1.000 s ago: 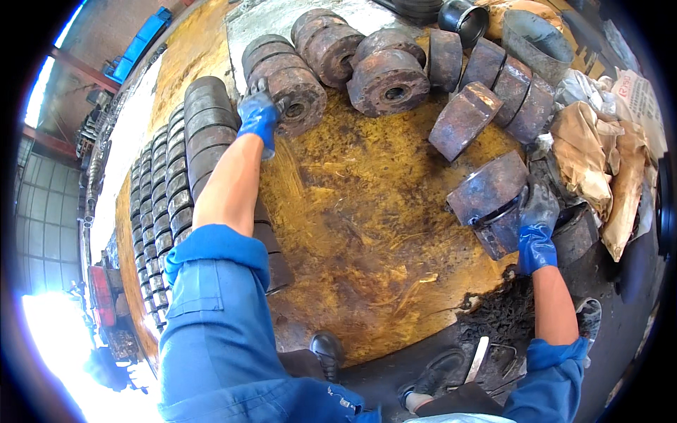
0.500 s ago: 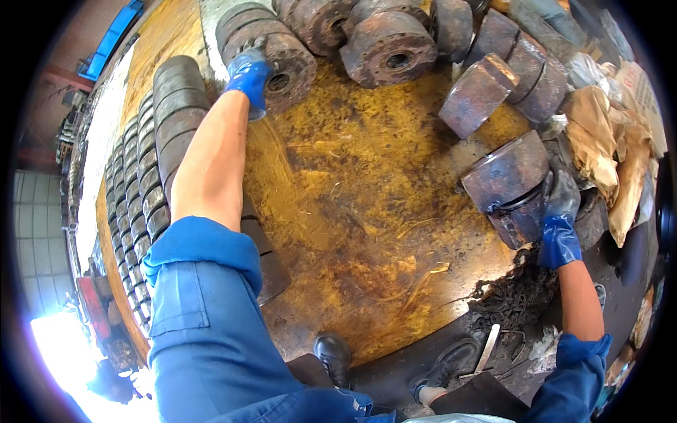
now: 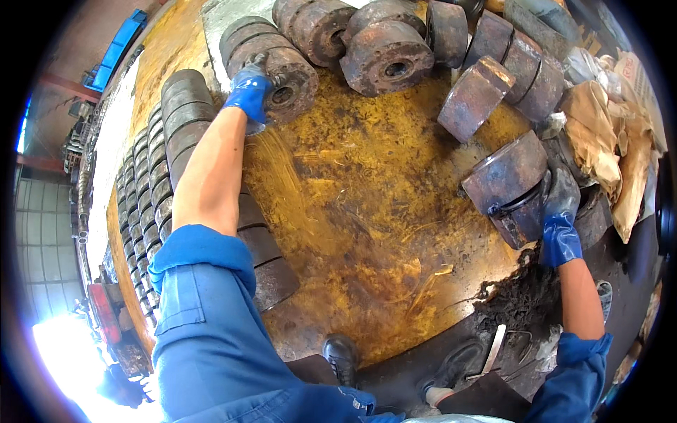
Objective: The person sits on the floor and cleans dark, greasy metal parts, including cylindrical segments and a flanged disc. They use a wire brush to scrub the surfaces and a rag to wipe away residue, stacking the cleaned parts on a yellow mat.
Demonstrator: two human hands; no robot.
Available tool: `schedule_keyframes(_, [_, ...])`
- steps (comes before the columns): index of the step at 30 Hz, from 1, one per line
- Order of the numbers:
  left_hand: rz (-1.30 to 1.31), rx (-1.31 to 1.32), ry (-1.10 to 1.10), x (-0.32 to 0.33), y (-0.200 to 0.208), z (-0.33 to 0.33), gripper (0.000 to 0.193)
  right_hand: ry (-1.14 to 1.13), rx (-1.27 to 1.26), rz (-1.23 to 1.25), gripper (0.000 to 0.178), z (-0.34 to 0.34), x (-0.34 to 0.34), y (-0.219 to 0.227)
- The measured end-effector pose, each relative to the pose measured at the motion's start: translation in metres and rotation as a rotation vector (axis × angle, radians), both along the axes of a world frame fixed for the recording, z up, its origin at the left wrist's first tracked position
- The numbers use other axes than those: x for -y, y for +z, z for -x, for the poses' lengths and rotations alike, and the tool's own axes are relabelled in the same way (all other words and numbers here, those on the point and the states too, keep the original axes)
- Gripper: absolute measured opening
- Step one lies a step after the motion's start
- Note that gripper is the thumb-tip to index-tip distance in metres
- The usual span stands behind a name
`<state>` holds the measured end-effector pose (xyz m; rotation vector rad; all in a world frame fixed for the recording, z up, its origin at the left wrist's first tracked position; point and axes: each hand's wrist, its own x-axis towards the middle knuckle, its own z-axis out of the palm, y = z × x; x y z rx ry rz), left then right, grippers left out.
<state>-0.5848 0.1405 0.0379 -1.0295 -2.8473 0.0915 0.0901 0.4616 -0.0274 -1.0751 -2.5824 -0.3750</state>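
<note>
At the far left, my left hand (image 3: 249,86), in a blue rubber glove with a dark, dirty grip, has its fingers closed over the rim of a rusty metal roller (image 3: 288,84). That roller is the near end of a short row lying on its side, and its end face shows a round centre hole. Over on the right, my right hand (image 3: 562,204), gloved alike, is closed against the side of a dark metal roller (image 3: 520,218); its fingertips are partly hidden. A larger bluish-brown roller (image 3: 509,169) lies against that one, just beyond it.
Several rusty rollers (image 3: 388,60) line the far edge of the stained yellow floor plate (image 3: 352,197). Long rows of dark rollers (image 3: 189,116) run down the left. Torn brown paper (image 3: 592,127) lies at the right. Black debris (image 3: 518,296) and a pale strip (image 3: 495,349) are near my shoes.
My view has shifted slightly, so the left rows appear a little lower and farther right. Both hands stay on the same rollers, with no clear movement of either roller.
</note>
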Motion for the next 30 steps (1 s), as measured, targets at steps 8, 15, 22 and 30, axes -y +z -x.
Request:
schedule_keyframes(8, [-0.17,0.056,-0.044,-0.011,0.029,-0.023,0.081,0.042,-0.043,0.026,0.036,-0.003,0.004,0.01])
schedule_keyframes(15, [-0.198,-0.004,-0.078,-0.01,0.031,0.002,0.068,0.017,-0.015,0.021,0.035,0.001,0.005,0.007])
schedule_keyframes(22, [-0.202,0.03,-0.118,-0.012,0.045,-0.023,0.061,0.032,-0.045,0.022,0.033,-0.001,0.004,0.008])
schedule_keyframes(30, [-0.259,0.118,-0.209,0.008,0.026,-0.092,0.047,0.008,-0.073,-0.011,0.034,0.009,0.018,0.022])
